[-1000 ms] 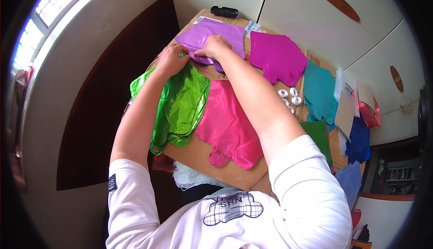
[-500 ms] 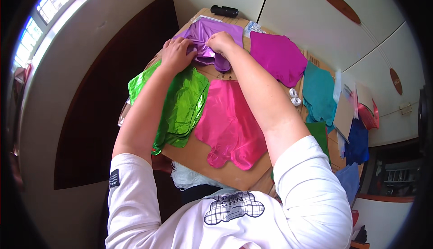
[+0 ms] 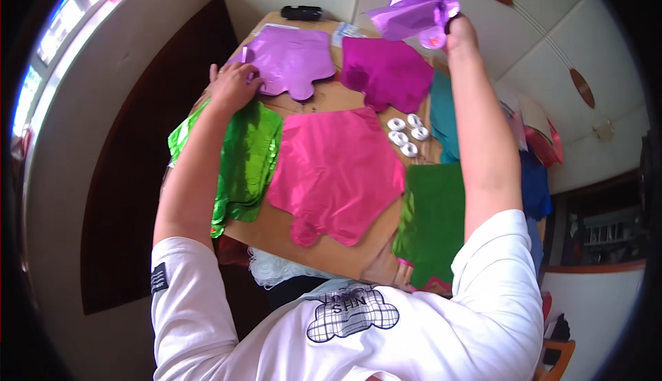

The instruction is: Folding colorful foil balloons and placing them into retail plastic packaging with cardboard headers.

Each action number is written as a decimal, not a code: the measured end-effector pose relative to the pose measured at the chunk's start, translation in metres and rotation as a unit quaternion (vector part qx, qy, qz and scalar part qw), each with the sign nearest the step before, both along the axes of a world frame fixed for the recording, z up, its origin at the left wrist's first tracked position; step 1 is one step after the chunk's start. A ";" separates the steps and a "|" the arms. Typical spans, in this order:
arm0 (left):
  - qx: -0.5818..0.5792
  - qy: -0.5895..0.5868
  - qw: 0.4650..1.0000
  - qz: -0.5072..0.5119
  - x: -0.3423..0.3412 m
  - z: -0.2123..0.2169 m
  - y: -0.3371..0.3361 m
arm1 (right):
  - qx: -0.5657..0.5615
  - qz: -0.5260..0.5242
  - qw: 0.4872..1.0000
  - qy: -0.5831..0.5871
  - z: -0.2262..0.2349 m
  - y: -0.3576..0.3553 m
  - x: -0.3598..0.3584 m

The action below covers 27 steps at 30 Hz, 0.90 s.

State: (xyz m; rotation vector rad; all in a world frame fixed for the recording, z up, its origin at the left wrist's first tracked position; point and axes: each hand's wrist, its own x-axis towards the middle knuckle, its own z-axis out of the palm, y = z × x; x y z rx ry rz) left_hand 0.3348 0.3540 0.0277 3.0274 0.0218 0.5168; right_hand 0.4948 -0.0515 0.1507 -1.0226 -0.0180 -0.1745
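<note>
My right hand (image 3: 460,35) is raised at the far right, closed on a crumpled, shiny purple foil balloon (image 3: 414,8) that is flat and uninflated. My left hand (image 3: 234,86) rests at the left edge of a stack of light purple foil balloons (image 3: 293,57), its fingers apart and touching that edge. Just below the left hand and forearm lie shiny green foil balloons (image 3: 252,153). A pink foil balloon stack (image 3: 338,167) spreads over the middle of the cardboard-covered table (image 3: 310,246). Beside the light purple stack is a magenta one (image 3: 389,71).
Several white ribbon rolls (image 3: 407,139) sit right of the pink stack. Dark green sheets (image 3: 434,215) lie near right, teal ones (image 3: 445,119) partly behind my right forearm. A black case (image 3: 301,13) stands at the far edge. White cabinet doors (image 3: 552,8) border the table.
My right hand has lifted a purple foil balloon off the light purple stack and carried it up to the right. My left hand has shifted to the stack's left edge. The view has turned somewhat.
</note>
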 end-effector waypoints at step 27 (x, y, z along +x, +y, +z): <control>-0.834 0.300 0.438 -0.151 -0.204 0.069 -0.306 | -0.097 0.153 0.975 0.127 -0.060 -0.194 -0.361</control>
